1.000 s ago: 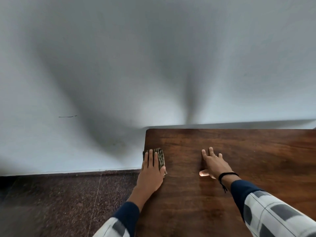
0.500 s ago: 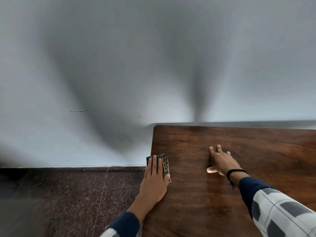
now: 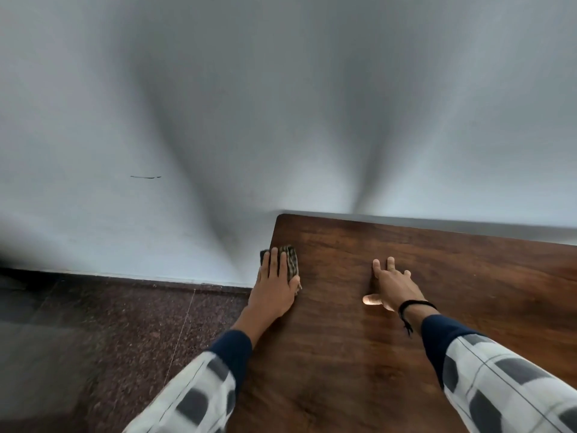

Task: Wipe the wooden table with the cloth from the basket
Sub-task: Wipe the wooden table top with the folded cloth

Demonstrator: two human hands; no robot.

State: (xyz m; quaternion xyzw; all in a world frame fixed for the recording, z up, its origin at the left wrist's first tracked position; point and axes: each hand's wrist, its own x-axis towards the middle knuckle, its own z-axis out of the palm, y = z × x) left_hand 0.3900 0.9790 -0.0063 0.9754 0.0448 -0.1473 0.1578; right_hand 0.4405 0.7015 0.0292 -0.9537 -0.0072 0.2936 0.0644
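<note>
Only one cloth [image 3: 292,261] shows in the head view, along with one wooden bench [image 3: 406,354] and two hands. The cloth is a small folded pad, dark and checked in greenish-brown, lying at the bench's left edge near the far corner. The left hand [image 3: 276,289] presses it flat with straight fingers held close together. The right hand [image 3: 394,285], a black band [image 3: 416,304] at its wrist, lies spread on bare wood, well apart from the cloth.

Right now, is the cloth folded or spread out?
Folded: the cloth is a small compact pad under the left hand, at the left edge of the wooden table.
</note>
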